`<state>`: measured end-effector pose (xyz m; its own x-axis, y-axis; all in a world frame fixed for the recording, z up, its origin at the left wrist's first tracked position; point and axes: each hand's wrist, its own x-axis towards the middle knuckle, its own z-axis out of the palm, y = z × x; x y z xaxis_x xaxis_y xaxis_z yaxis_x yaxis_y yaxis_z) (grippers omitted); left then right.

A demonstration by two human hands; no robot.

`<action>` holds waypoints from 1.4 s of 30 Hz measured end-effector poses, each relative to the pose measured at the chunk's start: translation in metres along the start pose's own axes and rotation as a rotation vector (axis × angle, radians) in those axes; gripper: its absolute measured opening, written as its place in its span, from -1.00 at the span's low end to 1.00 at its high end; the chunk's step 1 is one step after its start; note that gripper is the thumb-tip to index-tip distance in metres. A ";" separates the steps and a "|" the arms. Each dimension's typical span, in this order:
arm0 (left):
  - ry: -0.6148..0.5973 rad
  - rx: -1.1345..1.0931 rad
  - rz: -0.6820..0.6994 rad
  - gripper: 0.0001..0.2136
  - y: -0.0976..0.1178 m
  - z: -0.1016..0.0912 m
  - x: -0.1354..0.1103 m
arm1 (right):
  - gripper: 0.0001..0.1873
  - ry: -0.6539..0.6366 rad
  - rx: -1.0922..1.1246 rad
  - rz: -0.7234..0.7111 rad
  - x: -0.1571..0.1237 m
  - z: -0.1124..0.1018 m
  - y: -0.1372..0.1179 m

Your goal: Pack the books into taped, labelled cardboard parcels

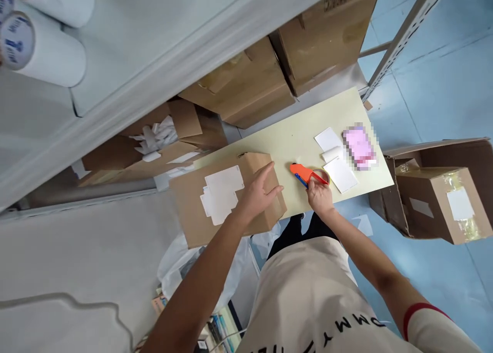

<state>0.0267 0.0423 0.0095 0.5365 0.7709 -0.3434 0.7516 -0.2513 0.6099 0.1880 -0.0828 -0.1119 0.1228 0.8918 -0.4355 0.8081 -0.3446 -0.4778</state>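
A brown cardboard box (194, 201) lies on the cream tabletop, with several white labels (221, 193) on its upper face. My left hand (258, 191) is over the right end of this box, fingers and thumb spread, apparently touching it and gripping nothing. To the right of the box, my right hand (320, 196) is closed around an orange tape dispenser (302, 171). A roll of tape sits in the dispenser near my fingers, and its blue part points toward the box. The palm side of my right hand is hidden.
White label sheets (341, 174) and a blurred pink item (359, 146) lie at the right of the table (277, 137). An open carton (389, 193) holding a taped box (435, 188) stands on the floor at right. Shelved cartons (246, 80) line the far side; white rolls (57, 55) sit upper left.
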 end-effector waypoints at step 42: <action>-0.754 1.119 0.100 -0.66 -0.027 0.044 0.051 | -0.33 -0.182 1.760 0.772 -0.135 0.127 -0.068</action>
<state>0.0505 0.0630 -0.0558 0.4136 0.3057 -0.8576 0.4099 -0.9036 -0.1245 0.0434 -0.2175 -0.1175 -0.0312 0.4286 -0.9030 -0.7972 -0.5556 -0.2361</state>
